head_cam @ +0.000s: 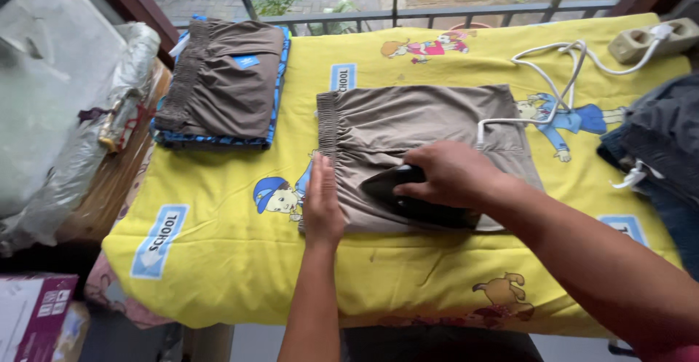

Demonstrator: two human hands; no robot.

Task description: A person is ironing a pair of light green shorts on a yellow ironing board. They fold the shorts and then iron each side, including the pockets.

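Note:
A pair of grey-brown shorts [408, 125] lies flat on a yellow cartoon-print cloth [240, 253] that covers the table. My right hand [455, 174] grips the handle of a black clothes iron [408, 200], which rests on the near part of the shorts. My left hand [321, 202] lies flat, fingers together, on the left edge of the shorts beside the elastic waistband. The iron's white cord [542, 60] runs back to a beige power strip [652, 39] at the far right corner.
Folded brown shorts [226, 78] sit on a blue garment at the far left. Dark clothes [659, 147] are heaped at the right edge. A plastic-wrapped bundle [65, 114] and a purple box [36, 315] lie to the left. A railing runs behind the table.

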